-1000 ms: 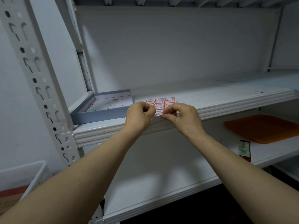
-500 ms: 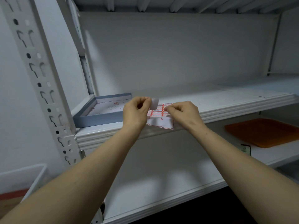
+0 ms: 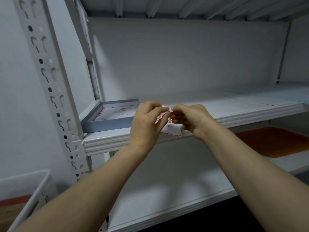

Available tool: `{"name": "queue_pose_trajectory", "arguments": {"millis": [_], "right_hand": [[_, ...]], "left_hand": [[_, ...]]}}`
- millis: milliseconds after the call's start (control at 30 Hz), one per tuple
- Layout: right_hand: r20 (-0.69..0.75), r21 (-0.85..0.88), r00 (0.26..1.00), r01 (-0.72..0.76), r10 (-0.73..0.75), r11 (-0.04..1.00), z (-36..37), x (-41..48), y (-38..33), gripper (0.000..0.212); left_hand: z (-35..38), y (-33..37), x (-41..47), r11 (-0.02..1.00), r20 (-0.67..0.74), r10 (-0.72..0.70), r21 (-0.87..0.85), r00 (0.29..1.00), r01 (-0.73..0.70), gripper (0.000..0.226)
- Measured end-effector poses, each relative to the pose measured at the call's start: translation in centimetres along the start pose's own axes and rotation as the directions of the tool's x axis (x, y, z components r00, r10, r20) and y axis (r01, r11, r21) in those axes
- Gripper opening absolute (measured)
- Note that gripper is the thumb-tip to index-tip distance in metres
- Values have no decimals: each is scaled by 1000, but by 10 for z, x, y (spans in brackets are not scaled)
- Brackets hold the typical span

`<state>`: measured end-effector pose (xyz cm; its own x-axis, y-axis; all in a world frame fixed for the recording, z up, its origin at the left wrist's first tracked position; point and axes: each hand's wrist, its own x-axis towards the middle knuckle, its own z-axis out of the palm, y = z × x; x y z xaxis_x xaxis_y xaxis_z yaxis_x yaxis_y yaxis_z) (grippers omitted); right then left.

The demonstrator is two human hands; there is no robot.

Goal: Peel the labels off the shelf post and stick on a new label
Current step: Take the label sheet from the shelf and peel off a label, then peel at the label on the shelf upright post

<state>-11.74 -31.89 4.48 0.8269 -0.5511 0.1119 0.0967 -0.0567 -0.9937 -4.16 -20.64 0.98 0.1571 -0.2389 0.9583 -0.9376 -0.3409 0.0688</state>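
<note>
Over the shelf (image 3: 108, 141) front edge, the left hand (image 3: 147, 124) and right hand (image 3: 192, 121) meet, both pinching the red-printed label sheet (image 3: 173, 130). The shelf post (image 3: 50, 81) stands at nine o'clock, beyond a grey tray (image 3: 107, 126).

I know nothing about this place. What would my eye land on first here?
Two bare forearms reach in, and the left hand and right hand meet to pinch a red-printed label sheet at the front edge of the shelf. A shallow grey tray lies left of them, beside the slotted white shelf post. An orange tray stands out one level down, at far right.
</note>
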Motion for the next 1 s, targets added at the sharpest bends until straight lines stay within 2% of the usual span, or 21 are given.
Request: {"name": "queue_pose_trajectory", "arguments": {"millis": [67, 100, 167, 233, 300, 367, 567, 767, 900, 1000], "right_hand": [[-16, -20, 995, 95, -95, 995, 0, 0, 3, 16], [-8, -47, 988, 152, -152, 987, 0, 0, 5, 18], [29, -127, 963, 268, -267, 955, 1, -3, 7, 19], [61, -199, 934, 358, -353, 912, 3, -7, 7, 17], [98, -224, 912, 410, -398, 884, 8, -12, 6, 16], [131, -225, 906, 422, -402, 878, 15, -17, 4, 16], [210, -238, 882, 466, -423, 853, 42, -33, 0, 16], [302, -228, 866, 472, -399, 852, 74, -45, 11, 25], [353, -145, 864, 430, -359, 891, 101, -58, 21, 4], [372, -106, 864, 402, -338, 910, 124, -63, 30, 4]], "left_hand": [[-11, 6, 1, 968, 15, -216, -128, 976, 216, 26], [-16, 9, 2, 908, 27, -365, -211, 930, 363, 23], [-26, 12, 5, 710, 100, -621, -350, 777, 612, 18], [-38, 12, 7, 525, 186, -745, -428, 640, 736, 15], [-49, 12, 8, 435, 231, -782, -465, 579, 771, 19], [-59, 13, 7, 415, 259, -773, -484, 579, 770, 19], [-85, 12, -7, 467, 237, -736, -500, 634, 729, 21], [-115, -3, -33, 476, 182, -766, -483, 616, 735, 14], [-136, -13, -53, 470, 139, -790, -487, 597, 736, 20], [-150, -25, -66, 442, 113, -824, -485, 555, 754, 20]]}}
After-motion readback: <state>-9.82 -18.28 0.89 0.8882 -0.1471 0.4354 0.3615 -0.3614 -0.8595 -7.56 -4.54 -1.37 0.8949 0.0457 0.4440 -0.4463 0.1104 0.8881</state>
